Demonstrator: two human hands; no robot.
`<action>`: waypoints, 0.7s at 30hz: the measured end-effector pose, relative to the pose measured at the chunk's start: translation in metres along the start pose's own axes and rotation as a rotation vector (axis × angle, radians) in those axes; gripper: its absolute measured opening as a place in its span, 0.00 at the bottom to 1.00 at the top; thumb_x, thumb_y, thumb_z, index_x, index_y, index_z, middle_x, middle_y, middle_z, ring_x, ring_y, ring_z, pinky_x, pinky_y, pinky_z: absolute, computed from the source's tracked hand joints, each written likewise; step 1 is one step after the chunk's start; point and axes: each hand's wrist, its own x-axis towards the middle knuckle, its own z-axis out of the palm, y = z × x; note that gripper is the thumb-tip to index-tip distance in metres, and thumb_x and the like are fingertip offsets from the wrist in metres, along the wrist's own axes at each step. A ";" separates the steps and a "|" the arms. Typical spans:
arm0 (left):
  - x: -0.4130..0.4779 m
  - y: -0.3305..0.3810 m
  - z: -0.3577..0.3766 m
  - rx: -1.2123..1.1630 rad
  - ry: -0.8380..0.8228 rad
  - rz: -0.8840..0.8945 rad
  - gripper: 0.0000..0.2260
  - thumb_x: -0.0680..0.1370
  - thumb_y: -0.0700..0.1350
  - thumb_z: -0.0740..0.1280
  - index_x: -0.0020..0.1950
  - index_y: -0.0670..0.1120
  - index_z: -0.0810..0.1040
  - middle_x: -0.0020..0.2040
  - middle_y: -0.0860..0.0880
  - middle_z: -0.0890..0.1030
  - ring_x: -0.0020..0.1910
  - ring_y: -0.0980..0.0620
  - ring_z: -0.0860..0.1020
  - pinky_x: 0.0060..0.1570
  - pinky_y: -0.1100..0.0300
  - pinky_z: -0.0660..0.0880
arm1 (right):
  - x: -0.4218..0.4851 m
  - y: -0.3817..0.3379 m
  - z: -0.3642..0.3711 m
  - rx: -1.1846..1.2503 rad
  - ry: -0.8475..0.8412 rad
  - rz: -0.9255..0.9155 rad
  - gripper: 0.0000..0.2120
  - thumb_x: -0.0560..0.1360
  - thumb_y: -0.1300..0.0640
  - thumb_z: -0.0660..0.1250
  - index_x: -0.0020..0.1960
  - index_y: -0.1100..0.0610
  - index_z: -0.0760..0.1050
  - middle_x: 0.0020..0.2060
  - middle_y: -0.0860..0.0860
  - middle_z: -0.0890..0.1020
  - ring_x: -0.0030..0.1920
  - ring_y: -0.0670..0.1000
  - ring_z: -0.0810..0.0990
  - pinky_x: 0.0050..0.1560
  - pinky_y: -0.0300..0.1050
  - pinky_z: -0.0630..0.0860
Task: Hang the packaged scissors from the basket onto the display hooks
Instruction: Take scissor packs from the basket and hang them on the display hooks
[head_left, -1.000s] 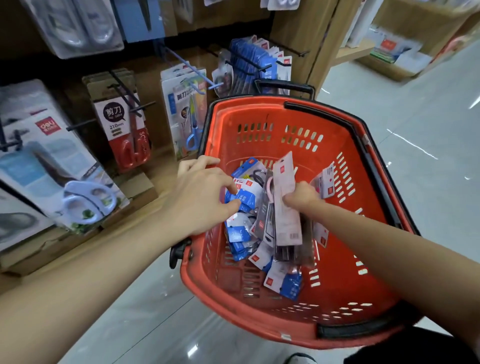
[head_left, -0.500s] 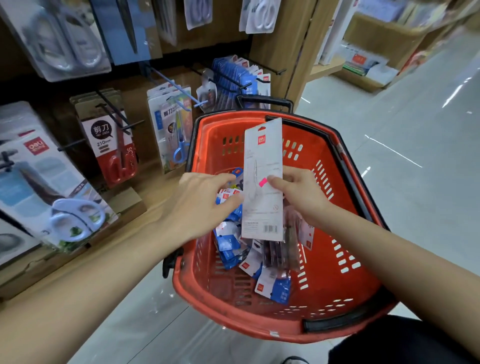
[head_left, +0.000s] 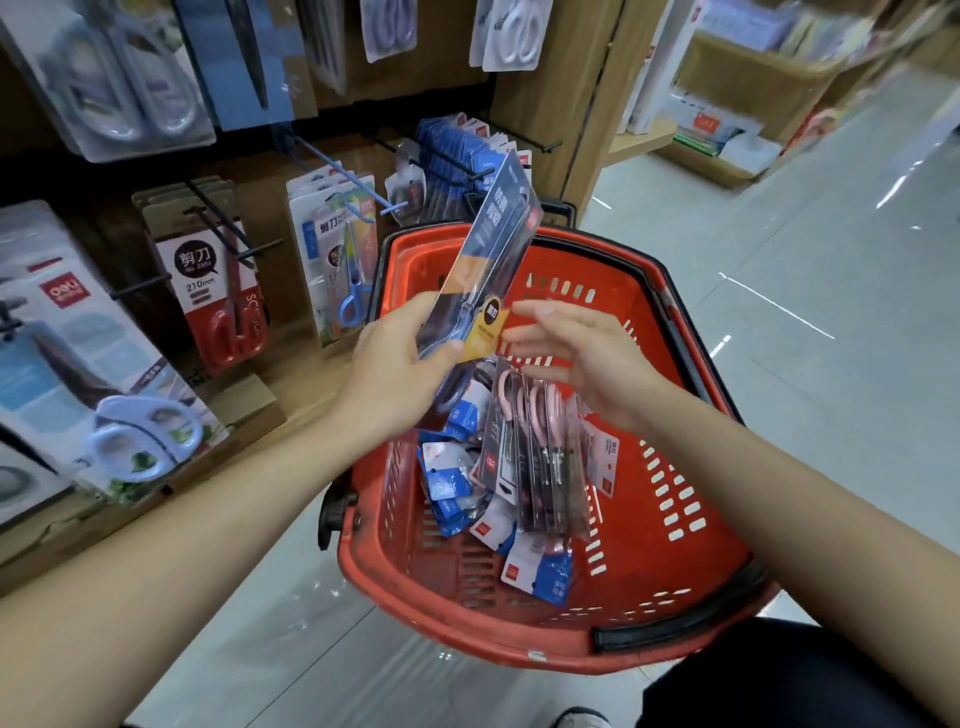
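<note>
Left hand (head_left: 395, 374): we see it gripping the lower end of a scissors pack (head_left: 498, 234); thumb on its front, fingers curled behind.
Scissors pack: tilted up to the right, above the red basket (head_left: 675, 519).
Right hand (head_left: 587, 369): fingers spread and loose, holding nothing; just beside the pack, possibly brushing it.
Basket: other packs (head_left: 524, 467) heaped inside.
Hooks (head_left: 332, 166): on the wooden wall behind; stocked.

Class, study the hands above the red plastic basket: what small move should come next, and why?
Probably raise the long blue-and-yellow scissors pack towards the blue wire hook: the left hand grips it above the red plastic basket, and the right hand is open.
</note>
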 end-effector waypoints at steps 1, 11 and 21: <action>-0.001 -0.002 -0.004 0.011 0.011 0.000 0.12 0.79 0.39 0.71 0.62 0.48 0.81 0.50 0.58 0.84 0.51 0.59 0.81 0.51 0.59 0.75 | 0.002 0.006 -0.003 -0.046 0.034 0.013 0.11 0.84 0.56 0.65 0.64 0.54 0.81 0.54 0.54 0.87 0.58 0.56 0.85 0.58 0.53 0.83; -0.002 0.006 -0.035 -0.530 0.225 -0.271 0.10 0.80 0.38 0.71 0.62 0.44 0.80 0.54 0.46 0.87 0.52 0.45 0.86 0.53 0.45 0.83 | -0.001 -0.017 0.033 0.141 -0.283 0.039 0.18 0.83 0.56 0.65 0.71 0.60 0.75 0.60 0.63 0.83 0.59 0.62 0.84 0.64 0.61 0.79; -0.003 0.012 -0.071 -0.644 0.408 -0.402 0.06 0.80 0.41 0.72 0.57 0.46 0.82 0.51 0.45 0.88 0.51 0.41 0.86 0.56 0.40 0.82 | 0.042 -0.008 0.042 -0.091 -0.144 0.097 0.17 0.81 0.49 0.68 0.59 0.64 0.80 0.48 0.63 0.85 0.40 0.53 0.85 0.46 0.51 0.83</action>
